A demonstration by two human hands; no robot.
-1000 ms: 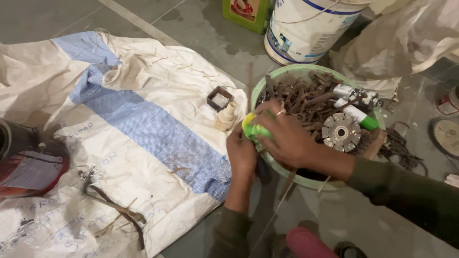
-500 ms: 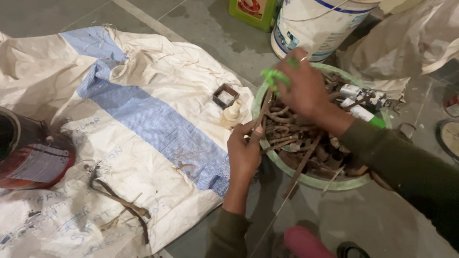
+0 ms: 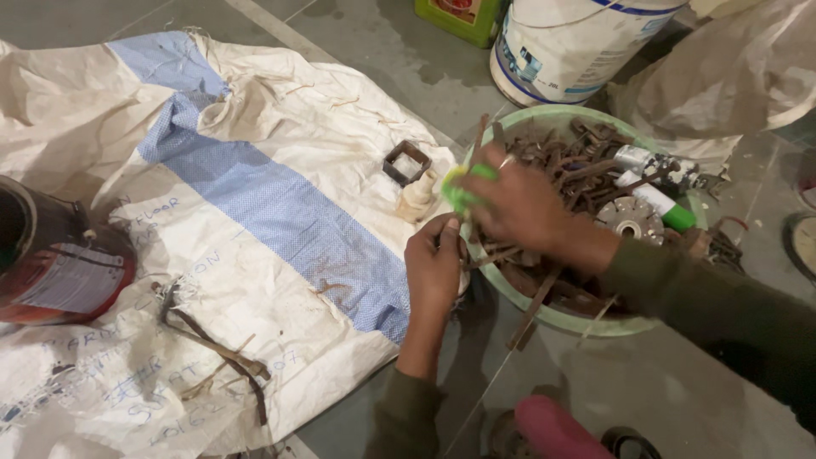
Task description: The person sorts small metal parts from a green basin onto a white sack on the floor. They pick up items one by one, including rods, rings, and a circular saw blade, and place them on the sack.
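Green cloth (image 3: 466,189) gripped in the right hand (image 3: 518,208) over the basin (image 3: 561,319) rim — left hand (image 3: 433,268) pinches rusty scrap beside it; firm grip helps.

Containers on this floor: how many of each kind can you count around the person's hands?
Green basin of rusty metal scrap: 1
White plastic bucket: 1
Green can: 1
Dark red-labelled tin: 1
Total: 4
The left hand and right hand both work at the basin's near rim.

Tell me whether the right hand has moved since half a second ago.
Yes. The right hand came back from the far rim of the green basin, near the white bucket, toward its near-left rim, beside the left hand.
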